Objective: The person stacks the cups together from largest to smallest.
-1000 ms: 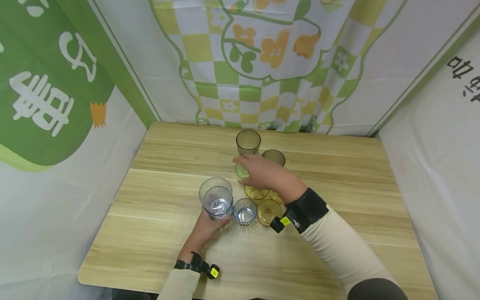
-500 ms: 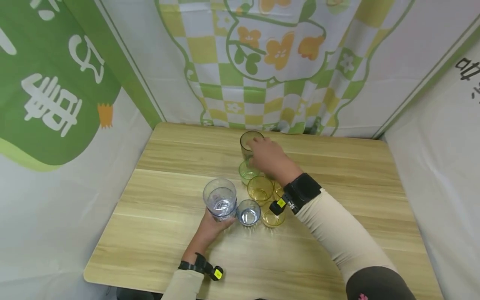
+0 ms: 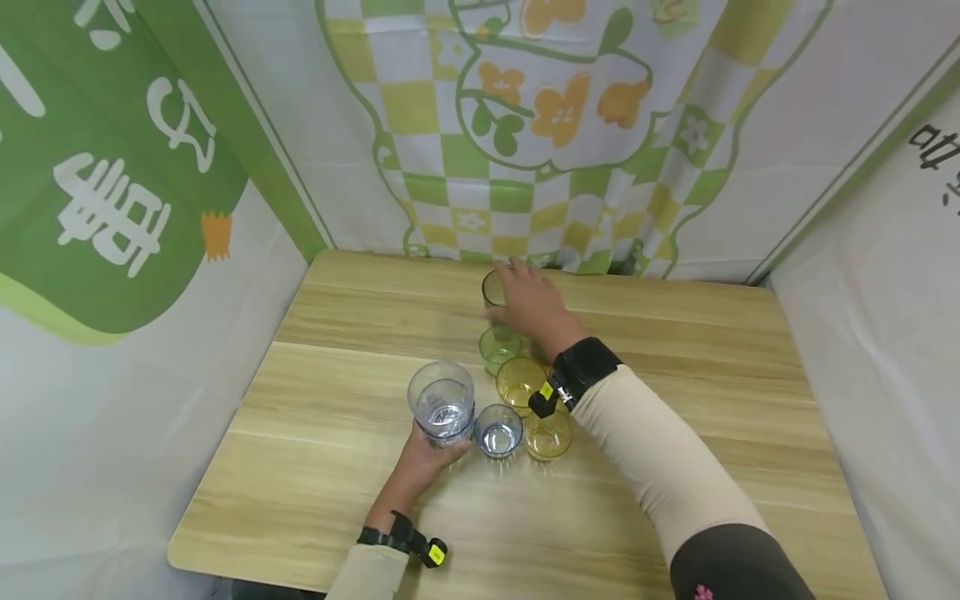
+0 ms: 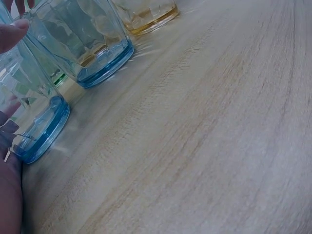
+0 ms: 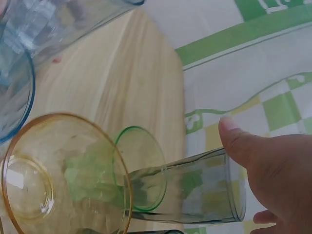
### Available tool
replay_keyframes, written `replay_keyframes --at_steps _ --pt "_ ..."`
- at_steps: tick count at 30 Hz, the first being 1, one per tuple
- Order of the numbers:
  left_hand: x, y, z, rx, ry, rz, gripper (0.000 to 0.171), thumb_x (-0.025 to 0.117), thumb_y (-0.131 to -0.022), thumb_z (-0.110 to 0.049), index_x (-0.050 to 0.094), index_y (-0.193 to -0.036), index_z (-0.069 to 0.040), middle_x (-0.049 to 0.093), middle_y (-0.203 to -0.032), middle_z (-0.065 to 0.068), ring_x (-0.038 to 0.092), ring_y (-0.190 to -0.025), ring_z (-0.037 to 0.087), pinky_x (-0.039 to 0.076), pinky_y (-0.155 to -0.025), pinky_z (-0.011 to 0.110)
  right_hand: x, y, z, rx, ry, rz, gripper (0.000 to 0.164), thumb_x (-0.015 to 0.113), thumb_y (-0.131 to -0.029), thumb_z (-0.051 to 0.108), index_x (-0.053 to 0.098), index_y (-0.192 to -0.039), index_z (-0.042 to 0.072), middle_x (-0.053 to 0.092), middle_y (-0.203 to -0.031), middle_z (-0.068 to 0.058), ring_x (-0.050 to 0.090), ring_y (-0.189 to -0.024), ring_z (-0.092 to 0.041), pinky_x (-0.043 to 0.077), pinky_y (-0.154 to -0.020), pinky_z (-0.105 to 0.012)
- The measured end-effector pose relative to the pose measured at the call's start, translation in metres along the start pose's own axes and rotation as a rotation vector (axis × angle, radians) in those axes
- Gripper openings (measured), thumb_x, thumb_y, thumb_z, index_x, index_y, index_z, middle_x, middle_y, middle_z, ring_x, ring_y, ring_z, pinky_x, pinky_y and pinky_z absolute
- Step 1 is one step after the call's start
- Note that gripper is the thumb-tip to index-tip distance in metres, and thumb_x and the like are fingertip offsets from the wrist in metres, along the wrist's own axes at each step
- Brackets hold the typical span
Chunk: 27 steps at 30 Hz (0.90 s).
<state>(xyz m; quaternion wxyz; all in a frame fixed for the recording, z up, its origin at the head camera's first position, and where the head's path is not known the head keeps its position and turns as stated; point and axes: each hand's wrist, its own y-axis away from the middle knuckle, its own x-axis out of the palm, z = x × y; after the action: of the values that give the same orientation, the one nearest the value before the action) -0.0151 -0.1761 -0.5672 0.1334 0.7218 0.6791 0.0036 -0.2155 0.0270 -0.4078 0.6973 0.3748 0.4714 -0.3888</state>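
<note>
My left hand [image 3: 424, 458] grips a stack of clear blue-tinted glasses [image 3: 441, 398] from the near side, the lowest one standing on the table. A single blue glass [image 3: 498, 433] stands just right of the stack; its blue base [image 4: 105, 66] shows in the left wrist view. At the back, my right hand [image 3: 531, 307] is spread around a tall smoky-grey glass [image 5: 200, 190], thumb beside its rim and fingers on the far side. A green glass [image 3: 500, 346] stands in front of it. Two amber glasses [image 3: 521, 385] stand nearer, close together.
The glasses stand on a light wooden table [image 3: 315, 417]. A checked curtain [image 3: 468, 192] hangs behind its back edge. White and green cloth walls [image 3: 247, 242] stand at the sides. The right forearm [image 3: 660, 450] crosses over the table's right half.
My right hand moves from over the green glass back to the tall grey glass, uncovering the green and amber glasses. The left hand keeps hold of the stack.
</note>
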Motion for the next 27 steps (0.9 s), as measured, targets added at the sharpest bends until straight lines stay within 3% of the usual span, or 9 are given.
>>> replay_keyframes --at_steps 7,16,27 --pt "-0.002 0.001 0.001 -0.007 0.010 -0.007 0.106 0.086 -0.079 -0.015 0.017 -0.159 -0.013 0.036 -0.158 0.021 0.033 -0.146 0.043 0.025 -0.119 0.060 0.011 -0.011 0.004 -0.007 0.055 0.000 0.096 0.059 -0.092 0.066 0.015 -0.163 0.018 0.011 -0.168 -0.019 0.016 -0.151 -0.048 0.023 -0.122 -0.058" --pt "-0.001 0.001 0.004 -0.011 -0.013 -0.002 0.107 0.087 -0.079 -0.019 0.017 -0.159 -0.013 0.035 -0.159 0.021 0.032 -0.147 0.043 0.023 -0.120 0.061 0.033 -0.017 -0.001 0.016 0.014 -0.047 0.088 0.052 -0.097 0.063 0.007 -0.164 0.027 0.000 -0.169 -0.017 0.001 -0.152 -0.051 0.011 -0.124 -0.060" --pt "-0.002 0.001 0.005 -0.027 -0.005 -0.011 0.107 0.088 -0.079 -0.020 0.016 -0.159 -0.014 0.034 -0.160 0.021 0.030 -0.148 0.043 0.021 -0.120 0.061 0.045 -0.021 -0.007 -0.006 -0.011 -0.046 0.073 0.043 -0.103 0.058 0.015 -0.163 0.027 0.000 -0.169 -0.016 -0.003 -0.151 -0.052 0.010 -0.124 -0.061"
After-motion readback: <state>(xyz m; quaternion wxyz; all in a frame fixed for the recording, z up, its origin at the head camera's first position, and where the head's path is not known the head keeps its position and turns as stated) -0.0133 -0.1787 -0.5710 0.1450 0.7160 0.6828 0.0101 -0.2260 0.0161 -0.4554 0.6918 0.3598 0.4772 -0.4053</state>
